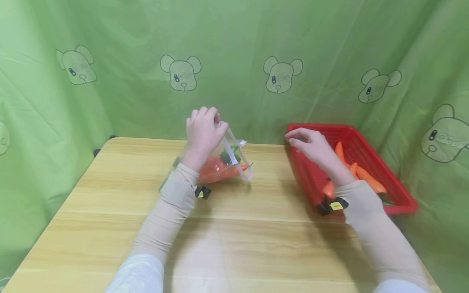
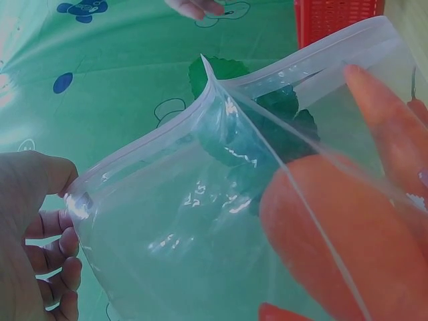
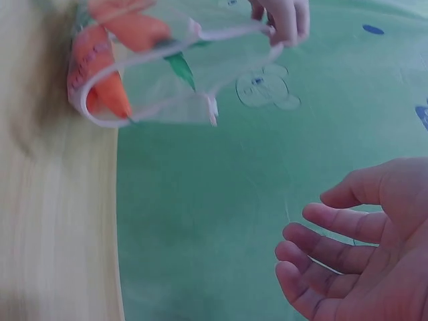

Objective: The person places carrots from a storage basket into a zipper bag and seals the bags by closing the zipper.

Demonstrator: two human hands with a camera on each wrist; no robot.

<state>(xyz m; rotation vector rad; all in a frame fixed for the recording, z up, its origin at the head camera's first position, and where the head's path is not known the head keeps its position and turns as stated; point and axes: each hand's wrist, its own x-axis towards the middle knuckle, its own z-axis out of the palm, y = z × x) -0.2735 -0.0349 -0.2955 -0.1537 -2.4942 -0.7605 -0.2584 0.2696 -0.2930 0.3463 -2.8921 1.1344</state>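
My left hand (image 1: 205,132) pinches the top edge of a clear zip bag (image 2: 167,247) between thumb and fingers, and the bag's mouth gapes. Inside the bag are orange carrots (image 2: 328,227) with green leafy tops (image 1: 231,154). The bag's far end hangs low over the table. My right hand (image 1: 313,144) hovers above the left rim of a red basket (image 1: 384,160), fingers loosely bent and holding nothing. In the right wrist view its palm and fingers (image 3: 328,247) are apart from the bag. Several carrots (image 1: 370,181) lie in the basket.
A wooden table (image 1: 242,240) lies under both hands. Green curtains (image 1: 234,32) with printed bear heads enclose its back and sides. The basket stands at the table's right side, near the curtain. Part of a green flat thing (image 1: 163,185) shows beside the left forearm.
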